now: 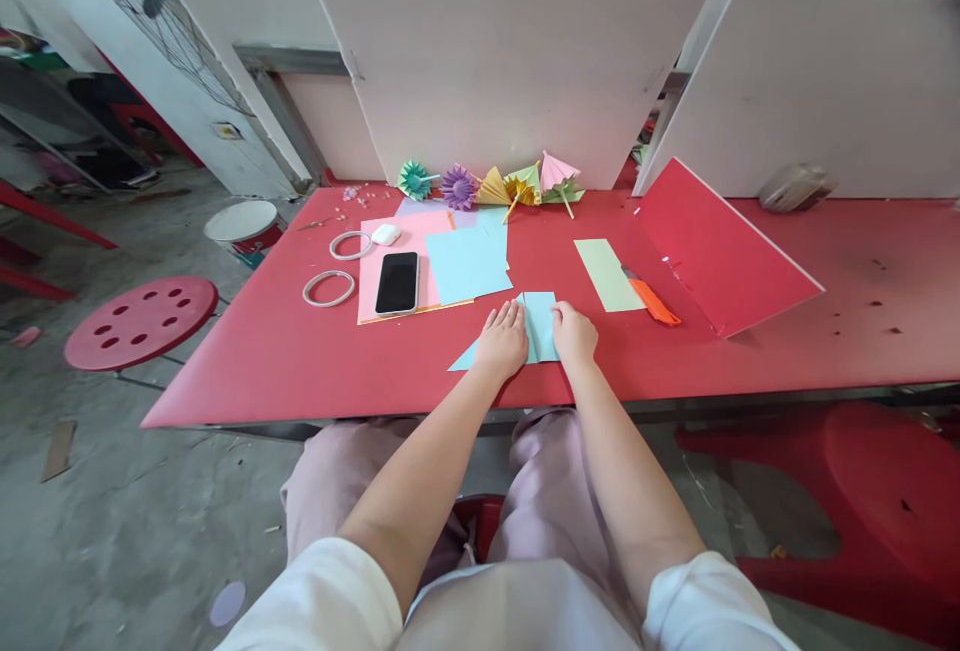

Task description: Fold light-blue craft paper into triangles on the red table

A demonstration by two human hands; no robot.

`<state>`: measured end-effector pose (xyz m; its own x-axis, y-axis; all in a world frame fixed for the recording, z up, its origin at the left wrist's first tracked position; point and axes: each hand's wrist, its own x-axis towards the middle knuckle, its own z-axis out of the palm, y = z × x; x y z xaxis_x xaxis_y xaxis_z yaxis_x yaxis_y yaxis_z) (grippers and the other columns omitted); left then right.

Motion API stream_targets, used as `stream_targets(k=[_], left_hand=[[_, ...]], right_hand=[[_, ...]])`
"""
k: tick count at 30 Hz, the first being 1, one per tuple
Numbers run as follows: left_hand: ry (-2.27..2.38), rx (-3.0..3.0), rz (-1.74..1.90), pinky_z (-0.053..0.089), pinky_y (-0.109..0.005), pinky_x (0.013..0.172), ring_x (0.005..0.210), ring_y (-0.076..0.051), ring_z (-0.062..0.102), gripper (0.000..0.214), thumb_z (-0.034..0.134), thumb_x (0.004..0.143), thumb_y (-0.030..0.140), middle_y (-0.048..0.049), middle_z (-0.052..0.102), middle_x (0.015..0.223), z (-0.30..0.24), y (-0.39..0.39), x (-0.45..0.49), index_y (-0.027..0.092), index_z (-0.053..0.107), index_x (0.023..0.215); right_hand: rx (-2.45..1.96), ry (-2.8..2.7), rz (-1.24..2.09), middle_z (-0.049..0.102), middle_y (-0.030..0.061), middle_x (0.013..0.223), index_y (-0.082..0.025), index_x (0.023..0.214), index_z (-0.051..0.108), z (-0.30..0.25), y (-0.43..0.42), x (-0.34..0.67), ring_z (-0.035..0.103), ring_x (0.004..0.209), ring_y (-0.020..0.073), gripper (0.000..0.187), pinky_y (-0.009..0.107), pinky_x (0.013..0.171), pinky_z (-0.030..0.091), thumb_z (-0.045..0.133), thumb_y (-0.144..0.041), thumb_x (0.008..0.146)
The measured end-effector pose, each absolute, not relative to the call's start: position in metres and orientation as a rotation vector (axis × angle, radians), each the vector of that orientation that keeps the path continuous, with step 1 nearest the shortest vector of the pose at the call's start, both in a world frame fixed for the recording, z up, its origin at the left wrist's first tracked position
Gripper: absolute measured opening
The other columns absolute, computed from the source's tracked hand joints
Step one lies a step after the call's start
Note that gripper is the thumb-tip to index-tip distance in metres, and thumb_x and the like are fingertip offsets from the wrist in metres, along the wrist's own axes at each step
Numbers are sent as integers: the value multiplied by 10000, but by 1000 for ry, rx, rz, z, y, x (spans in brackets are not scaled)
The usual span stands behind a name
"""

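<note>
A folded sheet of light blue paper (pixel 540 316) lies near the table's front edge, with a pointed corner reaching out to the left. My left hand (pixel 504 337) rests flat on it, fingers together and stretched forward, hiding part of the sheet. At the paper's right edge my right hand (pixel 574 333) has its fingers curled, with thumb and forefinger closed on that edge. A crease runs down the paper between the hands. Just beyond lie more light blue sheets (pixel 466 266). To the right are a pale green paper strip (pixel 606 274) and an orange utility knife (pixel 654 302).
A phone (pixel 397 283) and a white earbud case (pixel 386 234) lie on pink paper (pixel 367 304). Two tape rolls (pixel 328 303) are at left. Folded paper flowers and umbrellas (pixel 491 188) line the back panel. A red board (pixel 724 251) stands tilted at right.
</note>
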<state>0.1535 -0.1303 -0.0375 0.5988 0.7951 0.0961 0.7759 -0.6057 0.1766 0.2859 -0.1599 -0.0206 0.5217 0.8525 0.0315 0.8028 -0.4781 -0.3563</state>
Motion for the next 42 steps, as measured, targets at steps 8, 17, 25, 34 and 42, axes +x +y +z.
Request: stream_targets(k=[8,17,25,34,42], left_hand=[[1322,2709,256,149,-365,1097,1340,-197,215,504,238,884,203,-118,273,1445,-37,-131,153,51,306,1360],[1331,2704,250,155,-359,1098,1339,-193,220,511,237,880,208,-112,276,1444,-39,-130,154,52,308,1361],[1327,2705,252,165,-366,1098,1339,-194,219,510,228,884,206,-108,277,1443,-40,-129,154,46,307,1362],[1326,2706,247,167,-369,1098,1339,-196,219,509,240,881,208,-106,272,1445,-40,-128,154,52,312,1360],[1331,2703,246,166,-366,1099,1339,-192,219,508,231,884,213,-100,275,1445,-40,-129,154,60,313,1361]], right_hand=[[-2448,-1366,212,675,44,952,-274,1063,578,-21,-160,286,606,808,186,304,252,594,371,325,-266,895],[-2469,-1357,238,670,45,970,-271,1087,573,-21,-159,286,604,818,171,313,240,623,384,325,-260,896],[-2478,-1362,232,667,44,961,-285,1098,566,-22,-158,286,602,822,177,327,255,641,396,308,-270,898],[-2492,-1362,225,668,45,949,-281,1091,568,-20,-159,284,606,819,179,314,250,628,393,319,-270,900],[-2493,-1361,214,670,37,943,-284,1068,571,-20,-159,284,606,804,179,302,248,599,377,323,-268,896]])
